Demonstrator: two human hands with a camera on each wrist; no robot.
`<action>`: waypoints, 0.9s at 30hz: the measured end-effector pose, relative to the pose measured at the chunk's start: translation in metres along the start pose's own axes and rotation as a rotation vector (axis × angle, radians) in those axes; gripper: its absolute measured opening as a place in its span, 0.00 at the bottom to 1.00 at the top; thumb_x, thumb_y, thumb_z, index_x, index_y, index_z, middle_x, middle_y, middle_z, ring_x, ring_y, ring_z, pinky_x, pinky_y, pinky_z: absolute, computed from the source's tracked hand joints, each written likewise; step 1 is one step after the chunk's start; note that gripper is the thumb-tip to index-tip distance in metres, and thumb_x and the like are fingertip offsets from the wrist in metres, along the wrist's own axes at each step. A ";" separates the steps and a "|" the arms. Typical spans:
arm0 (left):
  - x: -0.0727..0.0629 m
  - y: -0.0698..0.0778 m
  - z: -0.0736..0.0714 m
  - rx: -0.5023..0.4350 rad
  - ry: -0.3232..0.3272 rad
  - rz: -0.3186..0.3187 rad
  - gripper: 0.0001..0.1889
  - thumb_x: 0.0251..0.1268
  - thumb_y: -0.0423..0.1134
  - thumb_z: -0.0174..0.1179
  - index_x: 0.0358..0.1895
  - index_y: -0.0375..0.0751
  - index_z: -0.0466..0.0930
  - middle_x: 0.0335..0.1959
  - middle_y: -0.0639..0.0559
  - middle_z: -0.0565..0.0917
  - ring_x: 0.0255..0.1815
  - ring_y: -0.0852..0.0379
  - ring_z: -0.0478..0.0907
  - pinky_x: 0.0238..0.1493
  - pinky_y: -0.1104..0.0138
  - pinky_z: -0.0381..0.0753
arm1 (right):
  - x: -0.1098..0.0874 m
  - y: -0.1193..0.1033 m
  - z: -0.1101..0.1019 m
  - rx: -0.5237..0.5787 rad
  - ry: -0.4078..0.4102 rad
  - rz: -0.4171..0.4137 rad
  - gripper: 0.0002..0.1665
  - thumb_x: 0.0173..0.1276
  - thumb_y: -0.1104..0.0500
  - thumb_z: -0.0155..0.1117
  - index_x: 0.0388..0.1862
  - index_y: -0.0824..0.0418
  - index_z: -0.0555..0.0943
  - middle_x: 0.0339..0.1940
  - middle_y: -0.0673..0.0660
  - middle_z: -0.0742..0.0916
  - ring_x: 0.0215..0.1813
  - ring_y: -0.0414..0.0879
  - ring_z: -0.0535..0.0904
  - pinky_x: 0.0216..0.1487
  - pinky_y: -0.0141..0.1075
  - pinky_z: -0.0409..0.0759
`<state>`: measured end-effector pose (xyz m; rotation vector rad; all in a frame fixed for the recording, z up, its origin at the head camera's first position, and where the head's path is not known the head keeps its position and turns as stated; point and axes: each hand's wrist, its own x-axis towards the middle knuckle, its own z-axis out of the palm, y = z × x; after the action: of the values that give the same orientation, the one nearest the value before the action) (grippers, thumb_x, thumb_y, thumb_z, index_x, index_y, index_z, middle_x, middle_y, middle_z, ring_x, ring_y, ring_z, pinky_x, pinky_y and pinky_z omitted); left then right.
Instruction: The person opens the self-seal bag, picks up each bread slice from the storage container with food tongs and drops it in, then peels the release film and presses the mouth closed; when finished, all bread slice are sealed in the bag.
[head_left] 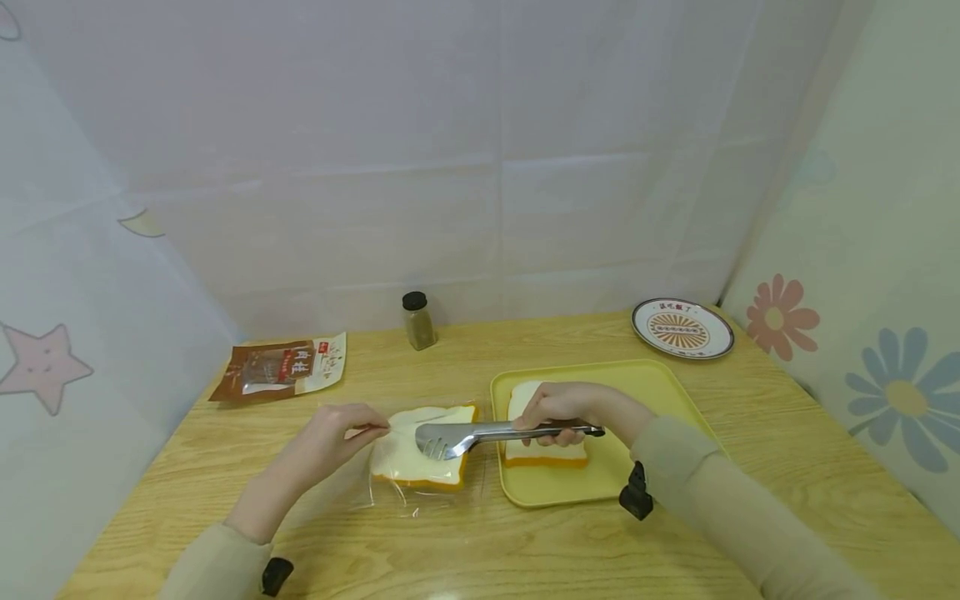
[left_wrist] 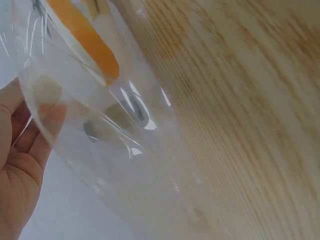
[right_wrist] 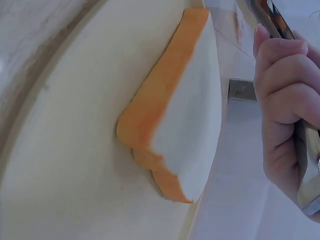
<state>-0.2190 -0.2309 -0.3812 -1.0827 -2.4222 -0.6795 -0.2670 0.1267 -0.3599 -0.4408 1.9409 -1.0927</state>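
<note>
1. Nearest the camera, well left of the yellow tray (head_left: 637, 379), reaches in with a left sleeve (head_left: 213, 567) over the wooden table (head_left: 420, 550).
2. Beyond that sleeve, also well left of the tray, shows a brown packet (head_left: 277, 367) lying on its back.
3. Left of the tray, pinches the edge of a clear bag (left_wrist: 115, 165) with the left hand (head_left: 341, 437), thumb and forefinger brought together.
4. Just left of the tray, has a wrapped bread slice (head_left: 401, 460) lying inside that bag.
5. Beyond and left of the tray, shows a black-capped jar (head_left: 419, 323), upright.
6. Past the tray's left rim, points metal tongs (head_left: 487, 432) leftward over the wrapped slice. Cannot tell whether under or above the film, nor whether gripping bread.
7. Above the tray's left part, grips the tongs with the right hand (head_left: 558, 412), fingers curled round; below, shows a second bread slice (head_left: 540, 456) resting on the tray.
8. Over the tray's right side, reaches in with a right sleeve (head_left: 735, 508); just beyond the far right corner, shows a patterned plate (head_left: 682, 328).
9. Seems busy freeing the wrapped slice from the bag. Probably calls for holding the film back, closing firmly on the bread and drawing toward the tray without snagging.
</note>
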 end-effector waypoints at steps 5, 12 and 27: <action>-0.002 0.000 0.001 -0.003 0.004 -0.025 0.07 0.51 0.26 0.67 0.33 0.41 0.86 0.31 0.52 0.88 0.30 0.61 0.85 0.32 0.74 0.84 | 0.005 -0.002 0.003 0.018 -0.008 0.003 0.22 0.68 0.50 0.58 0.37 0.71 0.82 0.12 0.52 0.73 0.09 0.37 0.58 0.09 0.27 0.57; -0.003 -0.001 0.002 -0.024 0.012 -0.068 0.06 0.53 0.29 0.66 0.34 0.42 0.86 0.31 0.54 0.88 0.31 0.63 0.85 0.32 0.75 0.84 | 0.011 -0.004 0.007 0.041 -0.028 -0.001 0.20 0.68 0.51 0.58 0.35 0.70 0.82 0.12 0.52 0.74 0.09 0.37 0.58 0.09 0.26 0.57; -0.001 0.004 0.005 -0.038 0.039 -0.091 0.07 0.54 0.29 0.66 0.34 0.44 0.86 0.32 0.55 0.88 0.33 0.62 0.85 0.36 0.72 0.85 | 0.024 -0.016 0.017 0.020 -0.052 -0.030 0.25 0.68 0.49 0.58 0.40 0.75 0.81 0.12 0.51 0.73 0.09 0.37 0.58 0.09 0.27 0.58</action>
<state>-0.2163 -0.2264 -0.3848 -0.9693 -2.4464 -0.7723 -0.2688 0.0934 -0.3633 -0.4841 1.8820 -1.1077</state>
